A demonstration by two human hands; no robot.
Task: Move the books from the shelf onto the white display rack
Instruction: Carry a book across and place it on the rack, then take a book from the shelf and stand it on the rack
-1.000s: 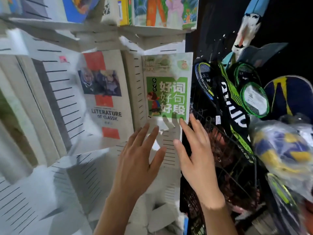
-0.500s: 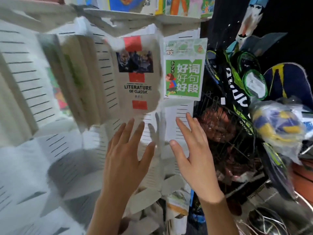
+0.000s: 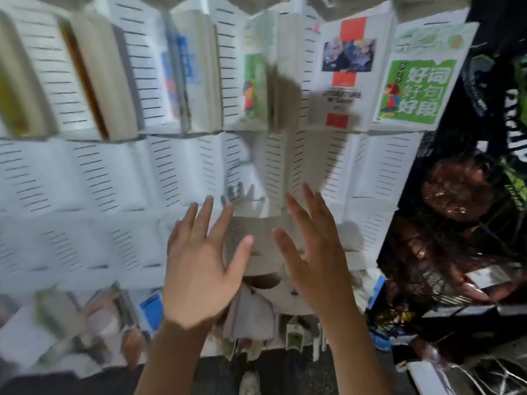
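Observation:
The white slotted display rack point(image 3: 102, 178) fills the view. In its upper row a green book with Chinese characters point(image 3: 416, 81) stands at the far right, a white and red "Literature of Classic" book point(image 3: 346, 72) beside it, and several other blurred books point(image 3: 182, 75) further left. My left hand point(image 3: 199, 260) and my right hand point(image 3: 313, 243) are raised side by side in front of a bare lower row of the rack, fingers straight and spread, holding nothing. The picture is blurred by motion.
A dark wire basket with brown balls point(image 3: 456, 192) and racket bags point(image 3: 513, 109) stand right of the rack. More blurred books and packets point(image 3: 85, 323) lie along the rack's bottom row.
The view has swung left and down, so the green and classic books now sit at the upper right. Both hands have dropped away from the green book and stay empty.

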